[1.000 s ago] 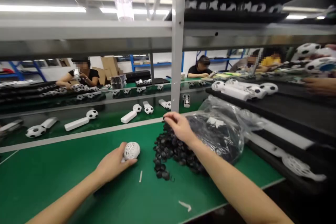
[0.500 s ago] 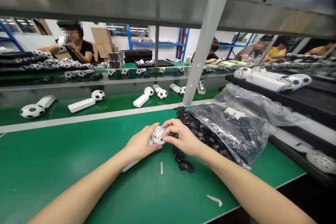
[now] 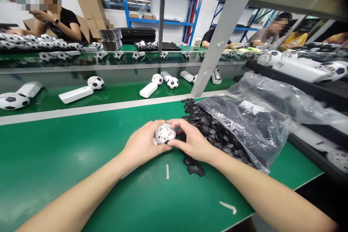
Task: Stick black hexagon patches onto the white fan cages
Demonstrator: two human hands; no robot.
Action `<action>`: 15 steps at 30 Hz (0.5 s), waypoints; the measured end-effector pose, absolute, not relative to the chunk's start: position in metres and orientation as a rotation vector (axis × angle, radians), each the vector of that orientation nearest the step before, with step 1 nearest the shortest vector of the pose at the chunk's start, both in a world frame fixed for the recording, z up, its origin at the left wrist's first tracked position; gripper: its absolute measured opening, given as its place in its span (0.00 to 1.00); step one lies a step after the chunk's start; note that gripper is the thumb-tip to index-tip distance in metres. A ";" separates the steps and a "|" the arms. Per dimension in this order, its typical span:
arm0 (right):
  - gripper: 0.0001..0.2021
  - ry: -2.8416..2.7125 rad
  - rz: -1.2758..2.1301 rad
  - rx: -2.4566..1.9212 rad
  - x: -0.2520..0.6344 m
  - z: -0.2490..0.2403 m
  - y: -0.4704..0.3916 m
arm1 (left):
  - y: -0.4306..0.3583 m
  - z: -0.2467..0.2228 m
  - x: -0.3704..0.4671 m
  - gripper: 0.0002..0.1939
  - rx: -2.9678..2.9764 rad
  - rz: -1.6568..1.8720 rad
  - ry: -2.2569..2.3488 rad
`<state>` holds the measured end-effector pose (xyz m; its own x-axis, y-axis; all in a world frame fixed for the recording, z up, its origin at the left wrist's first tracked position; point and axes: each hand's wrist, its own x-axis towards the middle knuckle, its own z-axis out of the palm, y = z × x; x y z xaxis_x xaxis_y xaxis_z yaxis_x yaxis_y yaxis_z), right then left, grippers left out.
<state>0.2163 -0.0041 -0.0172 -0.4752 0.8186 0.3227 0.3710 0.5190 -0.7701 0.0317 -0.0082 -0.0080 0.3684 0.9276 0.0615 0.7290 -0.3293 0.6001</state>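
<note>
1. Cupping a white lattice ball (image 3: 164, 133) between them, the left hand (image 3: 143, 145) and right hand (image 3: 191, 142) meet just above the green table (image 3: 67, 159); both sets of fingers are closed around it, so its underside is hidden.
2. Whether the right fingertips also pinch one of the small black parts cannot be told.
3. A heap of black parts (image 3: 209, 130) spills from a clear plastic bag (image 3: 261, 116), just right of the hands; the bag's glare blurs what is inside.
4. White handles with football-patterned heads (image 3: 81, 90) lie on the lower green strip beyond.
5. A slanted grey post (image 3: 223, 36) crosses the view; other people (image 3: 54, 18) sit at farther benches, faces obscured.
</note>
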 end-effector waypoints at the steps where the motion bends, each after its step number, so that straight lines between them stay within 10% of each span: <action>1: 0.17 -2.068 0.832 -0.962 0.217 -0.019 -0.004 | -0.008 -0.008 0.032 0.29 2.159 0.547 1.432; 15: 0.05 -2.273 0.305 -1.403 0.244 0.000 0.020 | 0.000 -0.005 0.008 0.32 2.211 0.331 1.350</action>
<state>0.2442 0.0196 0.0002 -0.3818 0.8875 0.2581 0.7881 0.4585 -0.4107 0.0085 0.0000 -0.0052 0.4720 0.8795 -0.0614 0.7512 -0.3647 0.5501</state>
